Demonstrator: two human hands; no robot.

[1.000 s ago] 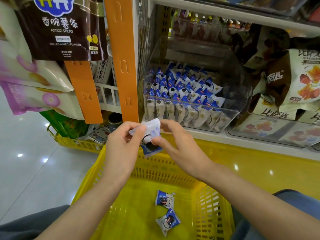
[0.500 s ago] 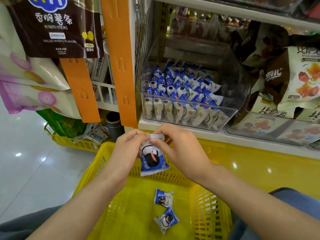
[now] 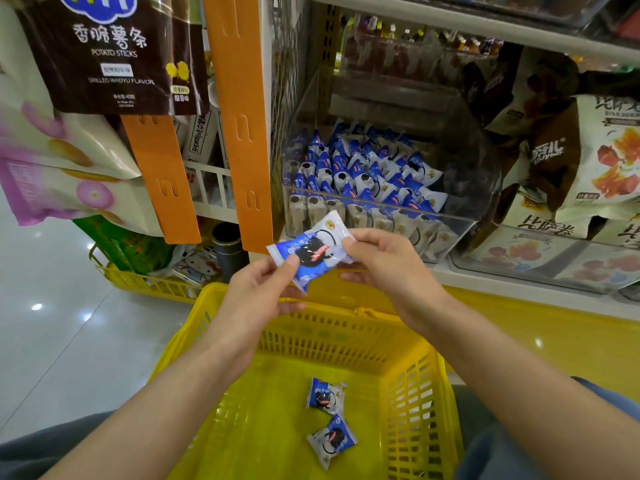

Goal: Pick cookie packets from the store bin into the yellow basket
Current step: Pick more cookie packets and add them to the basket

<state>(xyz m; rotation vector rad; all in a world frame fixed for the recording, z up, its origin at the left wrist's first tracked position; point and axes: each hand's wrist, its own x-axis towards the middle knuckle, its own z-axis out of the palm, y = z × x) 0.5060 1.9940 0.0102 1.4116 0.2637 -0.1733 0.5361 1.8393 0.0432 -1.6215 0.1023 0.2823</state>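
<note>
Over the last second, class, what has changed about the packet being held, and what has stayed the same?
The cookie packet, earlier hanging upright from both hands, is now turned flat, face up; the left hand pinches its left side, the right hand its right side. Both packets in the yellow basket lie unmoved.

We're in a snack shop here. Stocked shelves (image 3: 450, 26), hanging potato stick bags (image 3: 114, 53), plus a clear bin (image 3: 478, 168) of cookie packets (image 3: 363, 168).

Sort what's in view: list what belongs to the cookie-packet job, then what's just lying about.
Job: held packet, pinched by left hand and right hand; store bin; yellow basket; two packets in it.
Lying about: potato sticks bag; orange strips; floor basket; snack bags.
</note>
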